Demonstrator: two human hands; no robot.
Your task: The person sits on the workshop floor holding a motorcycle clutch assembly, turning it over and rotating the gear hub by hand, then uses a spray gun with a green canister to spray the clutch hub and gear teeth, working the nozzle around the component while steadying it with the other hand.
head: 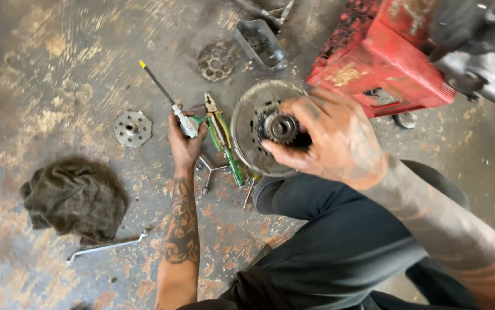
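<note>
My right hand [331,138] grips a round, greasy clutch assembly [246,135] with a small toothed gear [282,127] at its centre, held above the floor in front of my knee. My left hand [184,143] reaches down to the floor and closes around the clear handle of a screwdriver [164,95] with a black shaft and yellow tip pointing up-left. Green-handled pliers [221,138] lie on the floor between my two hands.
A crumpled dark rag [75,198] lies at left with a bent wrench [107,245] below it. A perforated metal disc [132,128], a round toothed plate [215,60] and a grey cover [260,43] lie on the floor. A red machine body [382,60] stands at top right.
</note>
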